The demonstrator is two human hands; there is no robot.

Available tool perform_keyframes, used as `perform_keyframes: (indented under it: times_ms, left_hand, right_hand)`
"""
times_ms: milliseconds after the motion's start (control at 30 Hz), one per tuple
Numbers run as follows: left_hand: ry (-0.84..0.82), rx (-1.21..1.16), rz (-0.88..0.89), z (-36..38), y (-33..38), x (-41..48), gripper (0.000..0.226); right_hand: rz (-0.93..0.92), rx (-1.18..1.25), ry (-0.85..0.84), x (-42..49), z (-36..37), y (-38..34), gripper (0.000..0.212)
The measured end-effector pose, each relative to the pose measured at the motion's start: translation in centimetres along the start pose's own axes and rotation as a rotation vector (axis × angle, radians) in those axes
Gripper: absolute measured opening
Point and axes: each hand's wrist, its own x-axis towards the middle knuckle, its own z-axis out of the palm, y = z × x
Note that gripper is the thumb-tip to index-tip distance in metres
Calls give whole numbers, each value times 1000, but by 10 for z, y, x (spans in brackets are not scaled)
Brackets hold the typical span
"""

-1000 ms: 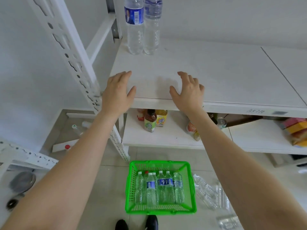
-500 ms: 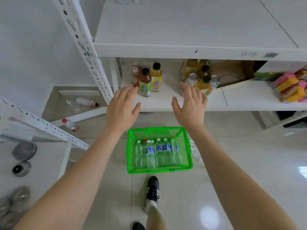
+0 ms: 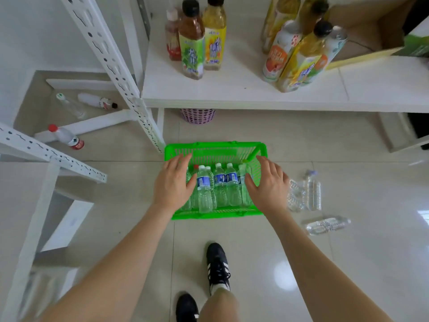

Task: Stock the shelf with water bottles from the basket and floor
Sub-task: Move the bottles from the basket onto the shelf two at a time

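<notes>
A green plastic basket (image 3: 216,149) stands on the tiled floor below the shelf and holds several clear water bottles (image 3: 220,184) lying side by side. My left hand (image 3: 173,182) hovers over the basket's left side, fingers spread and empty. My right hand (image 3: 269,184) hovers over its right side, also spread and empty. Three more water bottles (image 3: 313,190) lie on the floor to the right of the basket. The white lower shelf (image 3: 232,89) is above the basket.
Juice and tea bottles (image 3: 197,40) stand on the lower shelf, with more at the right (image 3: 299,49) beside a cardboard box (image 3: 362,31). A white perforated upright (image 3: 111,63) stands left. Loose bottles (image 3: 67,137) lie behind it. My shoes (image 3: 217,263) are near the basket.
My view has dropped from the upper shelf to the floor. Both hands have come down from the shelf edge to just above the bottles in the basket, still empty.
</notes>
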Motion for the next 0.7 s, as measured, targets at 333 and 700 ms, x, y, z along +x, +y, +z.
perform_keyframes:
  times_ms: [333, 700]
  left_hand:
    - [-138, -44, -131, 208, -70, 3, 63]
    - [-279, -167, -352, 350, -114, 34, 83]
  right_hand:
    - [94, 13, -142, 24, 184, 105, 62]
    - [220, 80, -237, 64, 309, 173, 69]
